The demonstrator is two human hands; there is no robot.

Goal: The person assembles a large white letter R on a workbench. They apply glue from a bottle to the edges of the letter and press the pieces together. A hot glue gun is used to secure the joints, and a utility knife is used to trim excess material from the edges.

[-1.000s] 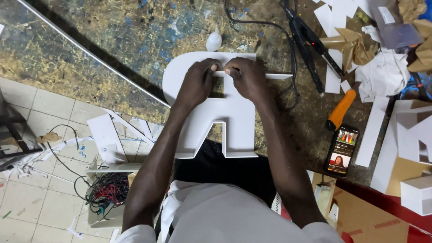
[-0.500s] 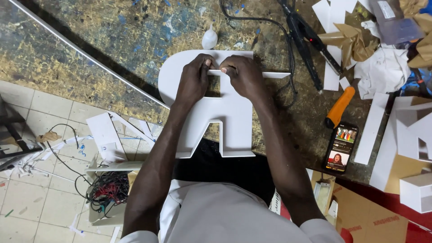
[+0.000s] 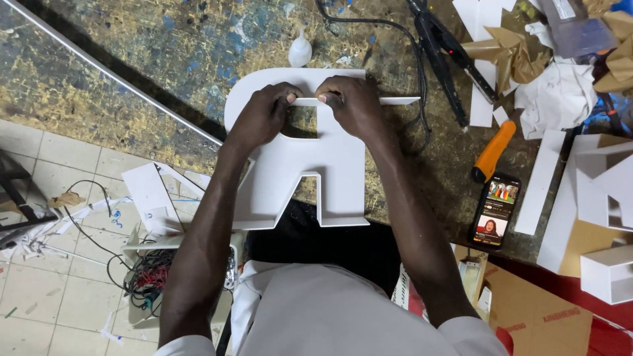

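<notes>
Both hands rest on a big white foam letter (image 3: 297, 165) lying on a paint-stained workbench (image 3: 165, 59). The left hand (image 3: 264, 115) and right hand (image 3: 353, 102) pinch a thin white strip (image 3: 395, 101) along the letter's inner opening. Just beyond stands a small white glue bottle (image 3: 300, 51). To the right lie an orange utility knife (image 3: 493, 150) and a lit phone (image 3: 496, 209).

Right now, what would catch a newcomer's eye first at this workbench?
A big white three-dimensional letter-shaped form lies mid-bench on the paint-stained wooden worktop. The left hand and right hand pinch a thin white strip along its top. An orange-handled utility knife lies to the right.
</notes>
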